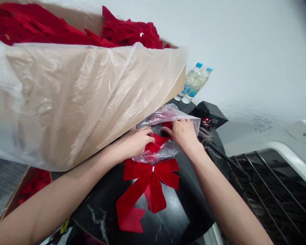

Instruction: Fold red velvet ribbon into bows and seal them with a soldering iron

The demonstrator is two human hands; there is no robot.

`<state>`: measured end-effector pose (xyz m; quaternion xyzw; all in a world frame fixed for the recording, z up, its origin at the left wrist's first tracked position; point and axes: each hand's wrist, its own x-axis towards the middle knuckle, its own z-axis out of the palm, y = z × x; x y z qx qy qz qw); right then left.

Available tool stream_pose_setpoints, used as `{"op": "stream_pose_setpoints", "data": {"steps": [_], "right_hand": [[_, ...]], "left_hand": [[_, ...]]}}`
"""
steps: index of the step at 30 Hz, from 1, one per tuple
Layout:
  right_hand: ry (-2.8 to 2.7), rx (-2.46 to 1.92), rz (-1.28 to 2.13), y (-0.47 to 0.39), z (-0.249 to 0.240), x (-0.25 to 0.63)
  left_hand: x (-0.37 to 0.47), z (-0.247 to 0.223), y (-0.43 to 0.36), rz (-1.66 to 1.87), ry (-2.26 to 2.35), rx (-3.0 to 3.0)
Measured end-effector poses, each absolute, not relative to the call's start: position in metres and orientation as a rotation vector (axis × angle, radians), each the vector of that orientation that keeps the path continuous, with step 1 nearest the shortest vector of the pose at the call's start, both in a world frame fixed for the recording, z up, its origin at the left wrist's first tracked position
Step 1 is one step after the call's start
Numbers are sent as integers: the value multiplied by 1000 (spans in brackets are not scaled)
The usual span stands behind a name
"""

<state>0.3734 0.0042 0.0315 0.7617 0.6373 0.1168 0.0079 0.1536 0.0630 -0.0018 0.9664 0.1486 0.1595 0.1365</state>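
On the dark marbled table, a clear plastic bag [172, 149] lies with red velvet ribbon [158, 142] inside or under its film. My left hand [137, 142] is at the bag's left side, its fingers curled and thumb against the red ribbon. My right hand [182, 132] grips the bag's upper right part, knuckles up and thumb pointing left at the red fabric. Some fingertips of both hands are hidden by film and cloth. Just in front of the bag lies a red velvet bow [153, 173], tied at its centre with a silvery wire, tails spread toward me.
A big cardboard box [177, 86] lined with translucent plastic and heaped with red bows [132, 32] stands at left. Behind are two bottles [197, 83] and a black control box [210, 114] with a red light and cable. A white-framed heater or rack [267, 183] stands right.
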Motion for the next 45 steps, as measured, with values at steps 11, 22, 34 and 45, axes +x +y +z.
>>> {"op": "stream_pose_setpoints", "data": {"steps": [11,22,34,45], "right_hand": [[1896,2330,380,18,22,378],[1826,2458,326,39,4,393],[2253,2337,-120,42,32,400],[2370,2434,-213,22,29,404]], "left_hand": [[159,-2,74,440,428,2755],[163,-4,78,469,430,2738],[163,2,72,670,646,2702],[168,0,69,612,754,2714]]}}
